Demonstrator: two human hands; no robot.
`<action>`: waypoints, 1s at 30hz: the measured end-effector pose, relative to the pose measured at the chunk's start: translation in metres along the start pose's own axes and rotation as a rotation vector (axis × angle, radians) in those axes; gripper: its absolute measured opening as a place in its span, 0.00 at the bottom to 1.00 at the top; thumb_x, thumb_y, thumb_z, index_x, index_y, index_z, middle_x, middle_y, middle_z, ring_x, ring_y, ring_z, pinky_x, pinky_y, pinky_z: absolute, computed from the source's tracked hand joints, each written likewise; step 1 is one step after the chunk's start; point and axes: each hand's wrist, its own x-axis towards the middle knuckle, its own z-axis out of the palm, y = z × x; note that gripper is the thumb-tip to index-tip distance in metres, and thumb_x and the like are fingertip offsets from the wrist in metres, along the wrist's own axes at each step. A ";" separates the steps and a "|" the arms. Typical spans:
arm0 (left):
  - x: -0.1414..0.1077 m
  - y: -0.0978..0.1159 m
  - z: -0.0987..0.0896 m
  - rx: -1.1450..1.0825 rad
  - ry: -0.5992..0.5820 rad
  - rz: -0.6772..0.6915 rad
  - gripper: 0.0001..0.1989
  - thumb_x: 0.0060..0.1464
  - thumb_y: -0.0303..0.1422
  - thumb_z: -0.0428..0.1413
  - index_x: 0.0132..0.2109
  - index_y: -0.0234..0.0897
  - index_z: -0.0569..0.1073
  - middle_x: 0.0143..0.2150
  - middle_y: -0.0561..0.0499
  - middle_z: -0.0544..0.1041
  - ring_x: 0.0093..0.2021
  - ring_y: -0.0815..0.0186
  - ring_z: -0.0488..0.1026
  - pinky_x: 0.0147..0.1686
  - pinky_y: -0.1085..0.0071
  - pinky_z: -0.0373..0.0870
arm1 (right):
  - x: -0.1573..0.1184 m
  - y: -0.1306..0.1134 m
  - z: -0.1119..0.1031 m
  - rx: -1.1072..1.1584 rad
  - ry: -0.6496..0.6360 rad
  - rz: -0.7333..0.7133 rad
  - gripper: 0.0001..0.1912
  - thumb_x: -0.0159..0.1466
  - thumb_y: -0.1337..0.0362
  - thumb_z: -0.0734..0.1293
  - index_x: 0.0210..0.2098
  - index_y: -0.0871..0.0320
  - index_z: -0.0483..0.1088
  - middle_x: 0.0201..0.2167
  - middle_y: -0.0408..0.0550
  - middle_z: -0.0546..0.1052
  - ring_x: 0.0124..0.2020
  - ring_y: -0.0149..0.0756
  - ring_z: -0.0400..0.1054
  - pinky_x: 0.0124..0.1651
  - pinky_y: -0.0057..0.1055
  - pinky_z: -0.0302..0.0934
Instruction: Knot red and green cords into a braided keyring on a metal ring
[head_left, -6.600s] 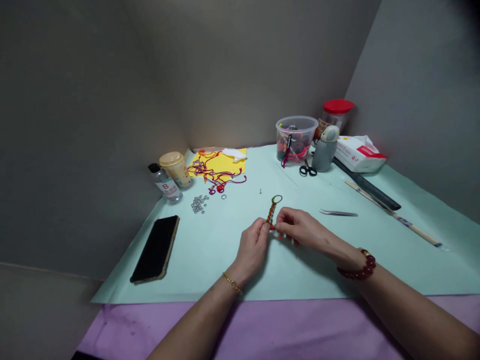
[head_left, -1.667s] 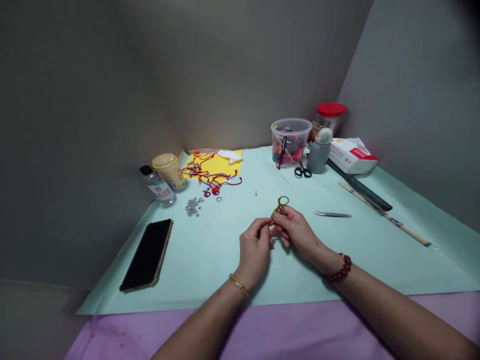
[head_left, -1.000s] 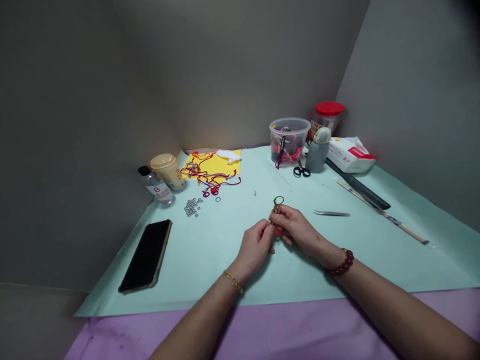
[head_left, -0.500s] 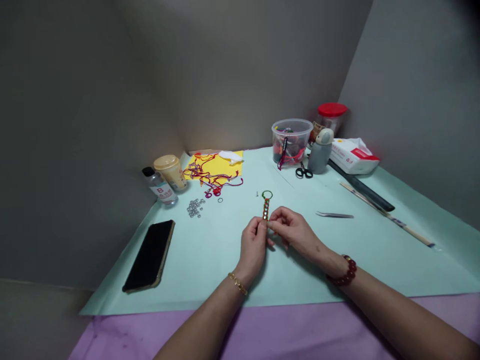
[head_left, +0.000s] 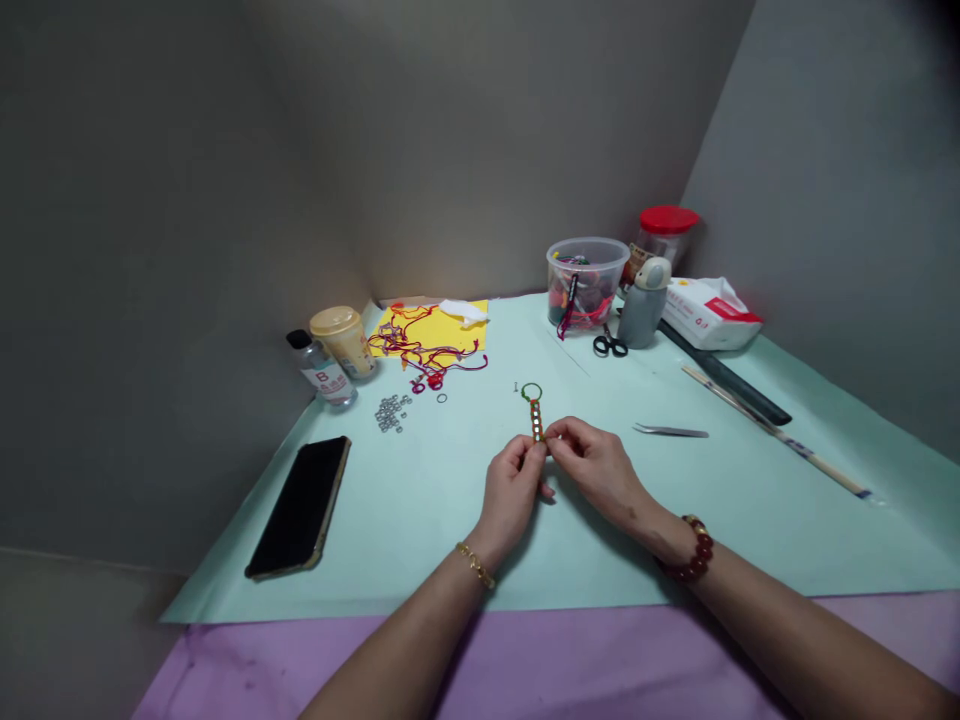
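Observation:
A narrow braided strap (head_left: 536, 418), orange at the edges with a row of silvery pieces down its middle, ends at the top in a green loop (head_left: 532, 391). Thumb and fingers of my left hand (head_left: 513, 487) are closed on the strap's lower end. From the right, my right hand (head_left: 592, 460) pinches at the same end, its thumb and forefinger together by the strap's edge. Fingertips hide what exactly the right hand grips. A tiny metal piece (head_left: 515, 387) lies left of the loop.
Metal rings (head_left: 391, 413), tangled cords (head_left: 427, 350) on yellow paper and a phone (head_left: 300, 508) lie left. Tweezers (head_left: 671, 431) and a wrapped stick (head_left: 780, 435) lie right. Behind stand a clear tub (head_left: 586, 285), scissors (head_left: 610, 345), a grey bottle (head_left: 643, 305) and a tissue pack (head_left: 712, 313).
The strap's lower end has shifted slightly right, so the strap now slants the other way. My right hand has moved a little right and its fingers have drawn closer together.

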 end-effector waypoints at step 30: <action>0.001 -0.002 -0.001 0.046 0.182 0.005 0.13 0.61 0.42 0.47 0.36 0.37 0.67 0.26 0.58 0.65 0.18 0.75 0.67 0.19 0.78 0.65 | 0.003 -0.011 0.000 -0.198 -0.095 -0.113 0.07 0.61 0.66 0.58 0.28 0.55 0.63 0.19 0.38 0.65 0.22 0.30 0.57 0.28 0.27 0.48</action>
